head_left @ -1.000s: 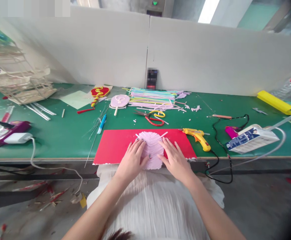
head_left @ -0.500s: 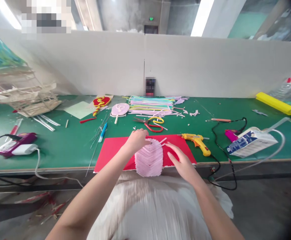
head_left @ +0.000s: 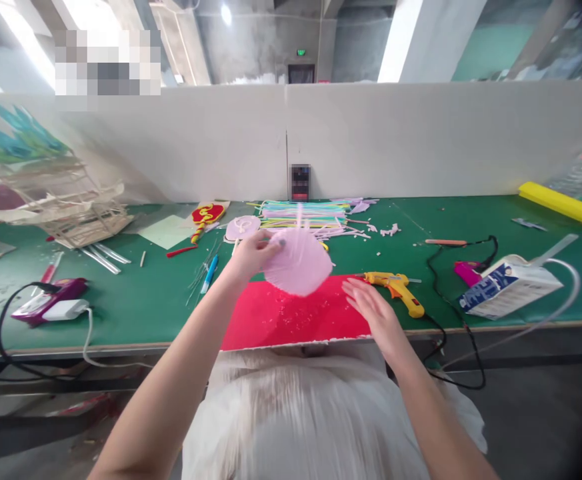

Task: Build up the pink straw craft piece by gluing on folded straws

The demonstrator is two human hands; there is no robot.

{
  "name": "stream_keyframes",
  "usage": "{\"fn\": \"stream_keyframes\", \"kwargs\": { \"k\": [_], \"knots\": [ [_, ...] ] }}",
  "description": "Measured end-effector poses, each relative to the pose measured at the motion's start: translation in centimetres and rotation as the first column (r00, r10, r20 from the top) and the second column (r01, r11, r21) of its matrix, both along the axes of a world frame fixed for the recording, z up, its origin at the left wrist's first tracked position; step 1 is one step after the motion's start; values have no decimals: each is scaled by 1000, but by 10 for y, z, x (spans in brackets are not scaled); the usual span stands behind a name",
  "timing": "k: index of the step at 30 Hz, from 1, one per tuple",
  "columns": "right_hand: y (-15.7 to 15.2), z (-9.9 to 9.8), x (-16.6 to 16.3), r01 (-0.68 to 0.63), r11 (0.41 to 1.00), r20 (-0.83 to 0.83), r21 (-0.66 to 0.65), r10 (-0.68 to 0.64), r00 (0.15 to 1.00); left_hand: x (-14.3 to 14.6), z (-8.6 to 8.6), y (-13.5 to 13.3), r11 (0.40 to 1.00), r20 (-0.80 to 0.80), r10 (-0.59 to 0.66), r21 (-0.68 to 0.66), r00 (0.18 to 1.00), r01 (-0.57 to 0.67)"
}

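My left hand (head_left: pixel 258 253) pinches the left edge of a pink oval panel (head_left: pixel 301 267) and holds it raised over the red board (head_left: pixel 281 317). The panel's fairly smooth face shows, and a narrow strip sticks up from its top. My right hand (head_left: pixel 368 303), fingers stretched out and holding nothing, hovers at the board's right side by the yellow hot glue gun (head_left: pixel 393 287). Small pale scraps are scattered on the board. Behind the panel the scissors are mostly hidden.
Coloured strips (head_left: pixel 303 213) lie at the back beside a pink round piece (head_left: pixel 242 229) and a red-and-yellow ornament (head_left: pixel 205 217). A blue pen (head_left: pixel 210 274) lies left. Power strip (head_left: pixel 51 300) and wooden model (head_left: pixel 75 217) stand farther left; a carton (head_left: pixel 511 287) and cables are right.
My left hand has lifted the pink panel off the red board, and its smoother face replaces the chevron-patterned one. My right hand has moved slightly right, its fingers straighter.
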State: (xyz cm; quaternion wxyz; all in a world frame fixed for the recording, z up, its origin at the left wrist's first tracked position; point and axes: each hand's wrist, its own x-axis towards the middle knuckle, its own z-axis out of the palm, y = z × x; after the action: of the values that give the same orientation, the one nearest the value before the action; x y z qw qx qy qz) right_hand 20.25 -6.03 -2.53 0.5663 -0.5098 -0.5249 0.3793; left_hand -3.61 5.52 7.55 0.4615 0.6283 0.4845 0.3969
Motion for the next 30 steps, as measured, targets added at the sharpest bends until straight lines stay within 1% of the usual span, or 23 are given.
{"fn": "stream_keyframes", "kwargs": {
  "k": [1, 2, 3, 5, 6, 7, 10, 13, 15, 17, 19, 20, 22, 23, 24, 25, 27, 28, 30],
  "knots": [
    [3, 1, -4, -38, 999, -29, -17, 38, 999, -1, 0, -6, 991, 281, 110, -107, 954, -83],
    [8, 3, -9, -79, 996, -66, -44, 76, 995, -1, -3, -13, 983, 379, 154, -153, 912, -102],
    [14, 4, -16, -116, 990, -113, -78, 107, 988, 0, -7, -21, 977, 419, 177, -183, 891, -108],
    [29, 9, -32, -187, 966, -226, -176, 146, 963, 3, -19, -35, 961, 474, 219, -256, 853, -104],
    [37, 11, -39, -210, 953, -286, -220, 143, 947, 5, -27, -42, 951, 493, 244, -292, 835, -105],
    [45, 12, -46, -207, 947, -317, -245, 123, 940, 6, -34, -49, 940, 508, 265, -325, 820, -102],
    [63, 12, -57, -143, 956, -323, -256, 55, 945, 7, -53, -67, 910, 537, 313, -404, 784, -86],
    [67, 5, -57, -91, 974, -260, -207, 35, 965, 4, -64, -85, 888, 555, 330, -457, 764, -52],
    [66, 0, -54, -69, 987, -169, -144, 44, 985, -2, -68, -99, 865, 571, 349, -502, 743, -20],
    [63, -4, -50, -70, 993, -75, -93, 63, 995, -10, -69, -112, 824, 594, 367, -564, 716, 46],
    [62, -7, -46, -94, 992, -14, -81, 93, 996, -18, -70, -125, 805, 608, 305, -576, 733, 142],
    [63, -7, -43, -112, 990, 4, -88, 113, 994, -22, -70, -129, 800, 606, 249, -568, 756, 192],
    [66, -7, -39, -153, 981, 23, -121, 157, 987, -28, -68, -136, 800, 562, 137, -548, 816, 243],
    [68, -6, -38, -174, 975, 31, -139, 180, 983, -29, -67, -137, 815, 521, 84, -526, 849, 242],
    [70, -6, -37, -194, 969, 41, -151, 202, 978, -29, -66, -138, 847, 470, 45, -485, 882, 215],
    [72, -5, -37, -212, 964, 55, -158, 223, 973, -28, -65, -138, 892, 412, 18, -418, 911, 171],
    [76, -5, -39, -245, 958, 90, -150, 260, 961, -21, -64, -135, 973, 297, -7, -220, 955, 76],
    [78, -6, -40, -254, 957, 119, -139, 271, 955, -17, -64, -132, 992, 240, -15, -116, 971, 44],
    [78, -5, -41, -235, 967, 223, -102, 253, 942, -8, -68, -127, 997, 106, -48, 60, 993, 42]
  ]
}}
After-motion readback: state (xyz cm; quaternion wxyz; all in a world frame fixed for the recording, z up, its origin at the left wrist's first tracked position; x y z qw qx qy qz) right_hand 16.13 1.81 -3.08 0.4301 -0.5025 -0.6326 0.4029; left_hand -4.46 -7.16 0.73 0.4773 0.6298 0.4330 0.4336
